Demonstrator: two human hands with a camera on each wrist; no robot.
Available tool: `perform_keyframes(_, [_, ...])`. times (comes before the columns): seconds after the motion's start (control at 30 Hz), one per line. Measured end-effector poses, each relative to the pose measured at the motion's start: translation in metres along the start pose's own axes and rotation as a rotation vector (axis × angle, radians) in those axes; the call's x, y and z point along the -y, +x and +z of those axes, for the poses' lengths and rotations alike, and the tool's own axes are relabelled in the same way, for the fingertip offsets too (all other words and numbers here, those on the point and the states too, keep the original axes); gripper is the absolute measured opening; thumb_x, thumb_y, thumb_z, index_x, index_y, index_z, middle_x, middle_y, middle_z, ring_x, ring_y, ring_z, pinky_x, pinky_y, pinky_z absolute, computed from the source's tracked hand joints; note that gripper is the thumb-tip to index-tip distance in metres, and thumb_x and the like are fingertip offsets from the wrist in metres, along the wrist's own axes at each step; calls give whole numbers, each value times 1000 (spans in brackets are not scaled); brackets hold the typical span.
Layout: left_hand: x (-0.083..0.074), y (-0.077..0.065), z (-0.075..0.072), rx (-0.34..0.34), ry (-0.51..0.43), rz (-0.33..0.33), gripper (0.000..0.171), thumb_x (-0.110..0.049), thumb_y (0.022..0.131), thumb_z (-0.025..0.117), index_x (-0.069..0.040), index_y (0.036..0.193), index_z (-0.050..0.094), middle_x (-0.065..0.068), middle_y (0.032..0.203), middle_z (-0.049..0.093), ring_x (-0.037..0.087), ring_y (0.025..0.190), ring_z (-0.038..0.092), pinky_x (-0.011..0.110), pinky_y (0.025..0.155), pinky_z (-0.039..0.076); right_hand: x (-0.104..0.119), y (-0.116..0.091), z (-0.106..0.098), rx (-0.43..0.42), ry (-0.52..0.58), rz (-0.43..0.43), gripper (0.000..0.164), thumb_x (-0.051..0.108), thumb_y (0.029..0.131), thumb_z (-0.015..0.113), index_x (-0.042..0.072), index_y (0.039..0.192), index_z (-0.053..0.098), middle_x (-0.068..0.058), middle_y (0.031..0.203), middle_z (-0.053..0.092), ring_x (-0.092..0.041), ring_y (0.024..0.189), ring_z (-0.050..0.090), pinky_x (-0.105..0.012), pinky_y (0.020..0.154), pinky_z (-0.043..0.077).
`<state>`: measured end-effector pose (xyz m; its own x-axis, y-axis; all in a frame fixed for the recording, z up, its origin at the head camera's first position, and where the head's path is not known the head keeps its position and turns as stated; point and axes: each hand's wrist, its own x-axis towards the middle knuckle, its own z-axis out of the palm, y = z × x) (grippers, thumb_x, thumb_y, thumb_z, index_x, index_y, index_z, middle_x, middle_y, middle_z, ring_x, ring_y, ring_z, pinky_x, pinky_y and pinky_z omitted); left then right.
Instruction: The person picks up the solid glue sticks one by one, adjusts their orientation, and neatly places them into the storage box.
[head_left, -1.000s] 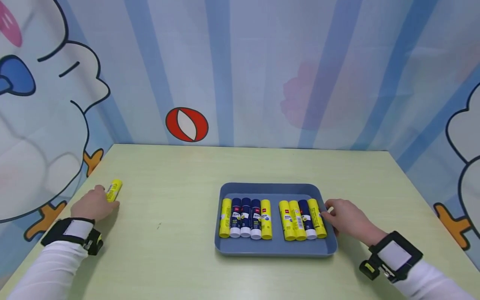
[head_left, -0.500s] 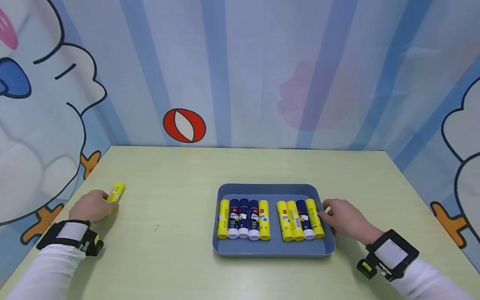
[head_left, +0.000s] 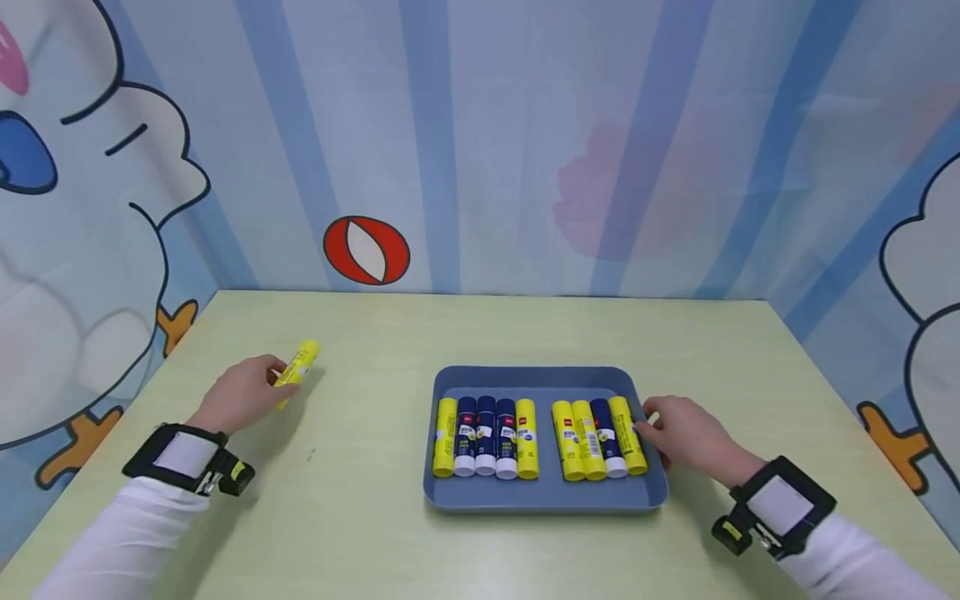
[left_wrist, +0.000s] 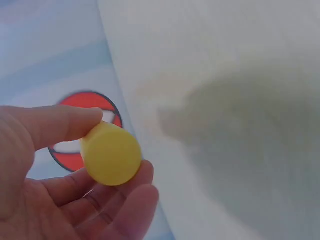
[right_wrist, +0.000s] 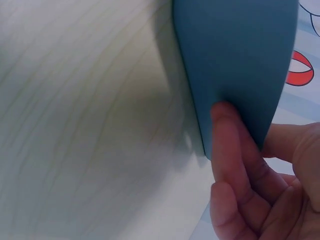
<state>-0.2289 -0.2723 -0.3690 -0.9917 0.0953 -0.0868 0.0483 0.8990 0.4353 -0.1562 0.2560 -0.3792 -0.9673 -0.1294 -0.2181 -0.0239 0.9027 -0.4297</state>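
My left hand (head_left: 243, 392) pinches a yellow glue stick (head_left: 299, 367) between thumb and fingers, above the left part of the table. In the left wrist view the round end of that glue stick (left_wrist: 112, 156) faces the camera. A blue-grey tray (head_left: 547, 497) lies right of the middle. My right hand (head_left: 693, 437) pinches its right wall, thumb inside and fingers outside; the right wrist view shows the fingers against the tray's outer wall (right_wrist: 235, 55). Inside the tray, yellow and navy glue sticks lie in two side-by-side groups, a left group (head_left: 485, 437) and a right group (head_left: 600, 439).
The pale wooden table (head_left: 360, 533) ends at a patterned backdrop (head_left: 510, 150) with blue stripes and a printed red-and-white ball (head_left: 367, 250). Inside the tray a gap separates the two groups of glue sticks.
My left hand has picked up the yellow glue stick from the table's left side and carried it rightward. My right hand stays at the tray's right wall. The head view has shifted slightly.
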Motion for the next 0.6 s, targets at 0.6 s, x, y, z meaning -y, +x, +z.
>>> perform_keyframes(0.6, [-108,-14,19,76,0,297,40,-18,89,72,0,122,59,12,101,62,20,73,54,28,59,47,38,2,-29,-165,-195,-153,26,25,95,63,1,100,68,2,67,59,-14,55,50,-29,49,42])
